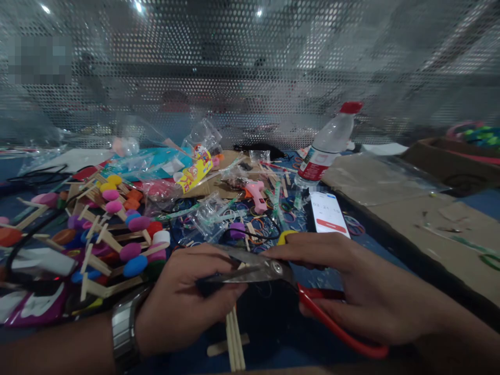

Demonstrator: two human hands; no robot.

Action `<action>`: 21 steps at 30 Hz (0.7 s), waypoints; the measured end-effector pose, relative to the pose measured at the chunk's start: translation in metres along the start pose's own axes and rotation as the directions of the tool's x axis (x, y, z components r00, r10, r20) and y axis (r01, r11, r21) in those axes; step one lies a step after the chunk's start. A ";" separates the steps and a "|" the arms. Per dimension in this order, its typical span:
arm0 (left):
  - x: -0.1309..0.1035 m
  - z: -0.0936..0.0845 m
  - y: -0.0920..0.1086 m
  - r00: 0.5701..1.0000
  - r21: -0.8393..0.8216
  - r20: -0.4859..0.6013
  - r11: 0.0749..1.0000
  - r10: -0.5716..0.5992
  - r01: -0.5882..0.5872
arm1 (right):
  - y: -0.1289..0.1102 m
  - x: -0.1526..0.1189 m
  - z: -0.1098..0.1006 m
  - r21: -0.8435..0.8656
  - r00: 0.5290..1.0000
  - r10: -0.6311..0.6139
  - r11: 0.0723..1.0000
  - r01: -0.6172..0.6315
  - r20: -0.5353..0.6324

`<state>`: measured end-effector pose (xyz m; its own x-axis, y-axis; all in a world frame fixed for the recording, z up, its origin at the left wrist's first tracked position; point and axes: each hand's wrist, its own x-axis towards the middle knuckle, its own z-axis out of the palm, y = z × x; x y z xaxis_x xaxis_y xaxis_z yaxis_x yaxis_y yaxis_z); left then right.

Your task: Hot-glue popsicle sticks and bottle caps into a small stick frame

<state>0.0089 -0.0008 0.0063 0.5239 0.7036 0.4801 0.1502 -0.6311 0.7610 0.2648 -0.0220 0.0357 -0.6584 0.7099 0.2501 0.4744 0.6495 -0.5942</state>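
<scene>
Pile, far left: coloured discs (pixel 135 266) and wooden pieces, jumbled.
Wristwatch (pixel 124 328): silver band, on left wrist.
Left hand (pixel 187 294): fingers curled, nearly closed, thumb and fingers pinching upper end of wooden sticks.
Wooden sticks (pixel 235 344): side by side, below left thumb, running toward the wearer; loose stick (pixel 215 348) crosswise near the lower end.
Glue gun (pixel 257 198): pink, beyond the hands, amid clutter.
Scissors (pixel 276 268): between hands, blades parted, at left fingers.
Bottle (pixel 318 161): red cap, clear, tilted in view.
Phone (pixel 329 212): lit screen, beyond right hand.
Right hand (pixel 359 286): wrapped round scissors' red handles, index finger extended.
Box (pixel 437 161): brown, far right.
</scene>
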 end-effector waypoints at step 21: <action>-0.004 -0.002 -0.006 0.996 0.006 -0.063 0.998 0.063 -0.063 | 0.005 -0.003 -0.002 -0.064 1.000 0.014 0.998 -0.015 -0.016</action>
<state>0.0046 0.0006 0.0008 0.4782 0.6817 0.5537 0.1225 -0.6760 0.7266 0.2704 -0.0208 0.0336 -0.6425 0.7228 0.2543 0.5205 0.6553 -0.5474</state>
